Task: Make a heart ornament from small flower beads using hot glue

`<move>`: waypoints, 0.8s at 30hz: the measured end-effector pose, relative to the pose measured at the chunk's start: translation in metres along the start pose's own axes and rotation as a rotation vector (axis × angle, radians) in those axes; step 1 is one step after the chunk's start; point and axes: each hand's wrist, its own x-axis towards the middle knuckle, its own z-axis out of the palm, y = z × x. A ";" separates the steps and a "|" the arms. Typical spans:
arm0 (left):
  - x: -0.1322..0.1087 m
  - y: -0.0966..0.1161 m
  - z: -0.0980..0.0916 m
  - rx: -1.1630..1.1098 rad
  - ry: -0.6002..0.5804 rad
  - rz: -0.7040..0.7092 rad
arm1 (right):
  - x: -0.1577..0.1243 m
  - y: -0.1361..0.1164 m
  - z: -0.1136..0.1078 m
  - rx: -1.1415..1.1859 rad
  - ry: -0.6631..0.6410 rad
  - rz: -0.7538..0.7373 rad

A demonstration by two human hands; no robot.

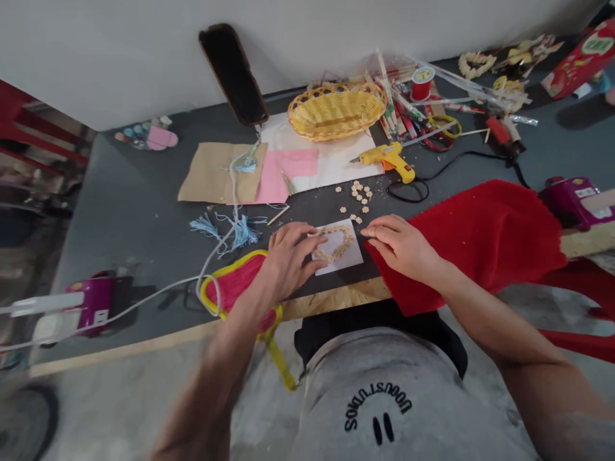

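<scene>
A small white paper card [354,257] lies near the table's front edge. On it sits a heart-shaped outline of small pale flower-shaped pieces [346,238]. My left hand [291,256] rests at the card's left side, fingers apart, its fingertips over the card and the outline's left edge. Just right of the card is my right hand [401,246], thumb and fingertips pinched together; what is between them, if anything, is too small to tell. Several loose flower-shaped pieces [359,189] lie scattered beyond the card.
Behind stand a yellow glue gun [387,158] with a black cord, a wicker basket [336,114] and a leaning phone [233,73]. Red cloth [485,237] lies at right. Blue tassels [240,234], a pink-and-yellow pouch [235,282] and a white cable [204,269] are at left.
</scene>
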 end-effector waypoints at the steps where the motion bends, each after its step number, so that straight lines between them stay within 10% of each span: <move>1: 0.002 0.003 0.002 0.011 -0.010 0.006 | -0.001 -0.001 0.003 0.002 0.004 0.006; 24: 0.020 -0.009 0.003 0.006 -0.159 0.190 | -0.012 -0.020 0.028 -0.115 -0.077 -0.123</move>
